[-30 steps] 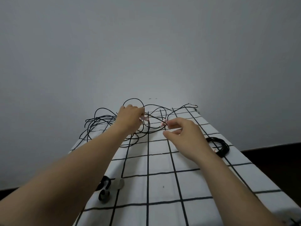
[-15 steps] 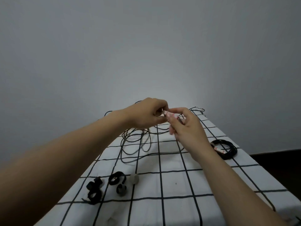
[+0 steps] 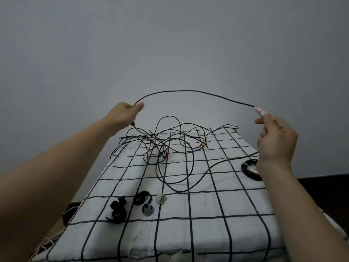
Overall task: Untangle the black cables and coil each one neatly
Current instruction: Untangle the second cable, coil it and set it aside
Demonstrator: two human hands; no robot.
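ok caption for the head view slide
Left hand and right hand stretch a black cable above the tangle on checked cloth.

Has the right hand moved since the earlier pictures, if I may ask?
Yes: the right hand swung right, from left of the coiled black cable to above it, pinching a white-taped cable end.

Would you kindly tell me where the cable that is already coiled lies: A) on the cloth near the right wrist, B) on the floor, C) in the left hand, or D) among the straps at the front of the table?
A: the coiled cable lies on the checked cloth at the table's right edge, partly behind the wrist of the right hand.
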